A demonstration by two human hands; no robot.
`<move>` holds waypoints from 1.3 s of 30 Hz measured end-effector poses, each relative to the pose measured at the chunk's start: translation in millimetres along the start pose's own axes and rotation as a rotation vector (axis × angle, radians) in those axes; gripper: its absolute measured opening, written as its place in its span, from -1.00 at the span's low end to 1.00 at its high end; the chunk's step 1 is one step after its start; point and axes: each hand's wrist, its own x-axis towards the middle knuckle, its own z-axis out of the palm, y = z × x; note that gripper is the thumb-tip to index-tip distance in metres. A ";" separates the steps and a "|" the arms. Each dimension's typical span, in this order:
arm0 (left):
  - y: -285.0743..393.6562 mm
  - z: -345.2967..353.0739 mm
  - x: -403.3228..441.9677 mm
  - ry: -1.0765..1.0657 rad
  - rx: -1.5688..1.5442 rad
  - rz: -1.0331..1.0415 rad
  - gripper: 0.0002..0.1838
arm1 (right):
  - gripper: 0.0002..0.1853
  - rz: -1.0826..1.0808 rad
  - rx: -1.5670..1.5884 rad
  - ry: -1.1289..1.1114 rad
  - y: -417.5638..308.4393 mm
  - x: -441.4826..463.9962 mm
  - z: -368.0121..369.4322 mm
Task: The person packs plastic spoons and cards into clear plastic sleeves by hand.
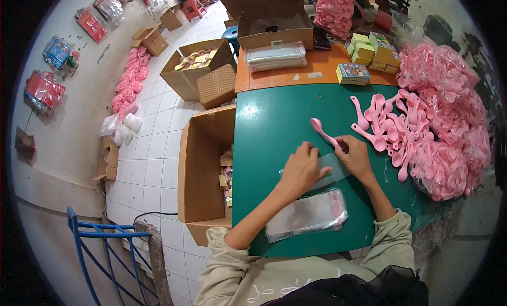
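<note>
My right hand (353, 154) pinches the handle end of a pink spoon (323, 130), its bowl pointing up and to the left. Beside it, my left hand (302, 170) is spread over a clear plastic bag (330, 170) on the green table (274, 116); whether it grips the bag is hidden. A stack of clear bags (303, 215) lies nearer to me, below both hands. To the right of my right hand is a loose heap of pink spoons (393, 127).
Filled bags of pink spoons (449, 126) line the right side. Small boxes (353, 73) and packed clear sleeves (275, 55) sit at the back. An open carton (198, 163) stands against the table's left edge, with a blue metal rail (105, 234) farther left.
</note>
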 end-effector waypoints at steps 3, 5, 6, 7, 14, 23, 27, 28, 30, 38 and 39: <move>-4.9 28.7 7.7 -0.016 -0.088 0.074 -0.68 | -0.79 0.122 0.068 -0.046 -1.2 1.2 -6.4; -12.4 28.9 7.6 -0.017 -0.113 0.112 -0.70 | -0.80 0.135 0.126 0.026 6.3 0.8 -7.2; -16.6 26.9 7.8 -0.016 -0.122 0.128 -0.72 | -0.81 0.094 0.142 0.108 18.0 3.5 -6.7; -20.0 24.2 9.0 -0.049 -0.177 0.076 -0.72 | -0.82 0.051 0.159 0.191 22.0 8.1 -7.1; -6.6 18.1 17.6 -0.126 -0.378 0.016 -0.72 | -0.84 0.067 0.341 0.413 11.2 10.5 -26.5; -30.8 4.9 29.6 -0.227 -0.995 -0.294 -0.80 | -0.87 0.009 0.339 0.529 -0.3 3.4 -33.8; -35.3 6.2 30.7 -0.228 -1.100 -0.344 -0.77 | -0.85 -0.062 0.377 0.516 -13.6 -2.9 -31.5; -35.8 6.2 30.6 -0.223 -1.088 -0.346 -0.76 | -0.85 -0.058 0.372 0.500 -16.8 -4.0 -31.0; -35.4 5.7 31.0 -0.222 -1.101 -0.352 -0.73 | -0.84 -0.050 0.360 0.466 -20.9 -5.9 -30.2; -34.4 0.7 31.9 -0.231 -1.117 -0.371 -0.66 | -0.84 -0.088 0.304 0.495 -22.9 -7.6 -28.0; -33.0 -2.5 32.0 -0.240 -1.128 -0.369 -0.65 | -0.84 -0.086 0.287 0.494 -23.5 -8.0 -28.0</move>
